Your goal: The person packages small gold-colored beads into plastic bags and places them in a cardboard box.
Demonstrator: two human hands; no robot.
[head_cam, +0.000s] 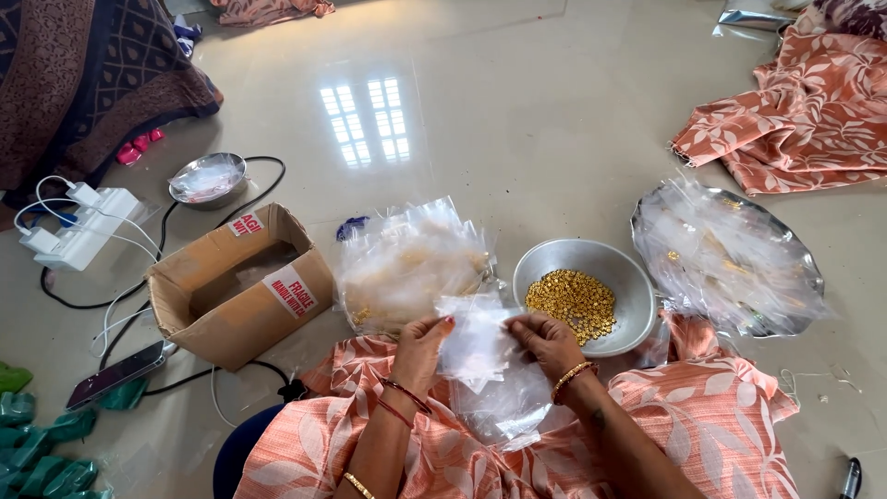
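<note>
Both hands meet over the lap, just near of a metal bowl (637, 296) holding small gold beads (573, 302). The left hand (420, 349) and the right hand (547, 344) each pinch an edge of a small clear plastic bag (476, 337), thumbs on top and fingers curled under, so the bag is stretched lightly between them. The bag sits at the near centre of the scene, above the peach leaf-print cloth (721, 416) covering the knees, with more loose bags (504, 407) lying under it on the lap. It looks very light, thin and limp, likely slippery between fingertips and easy to crumple or tear, so the sensible place to hold it is by the rim at its two sides, as the hands do here. Its long axis appears to run roughly left to right between the two hands; which end is the mouth cannot be told, since the film is nearly see-through and folded. Left of the bowl is a heap of clear bags (411, 263), and further left an open cardboard box (236, 286) lies on its side on the tiled floor (536, 120). To the right a round metal tray (804, 268) carries more bags. A power strip (78, 231) and a phone (115, 372) lie at far left.
</note>
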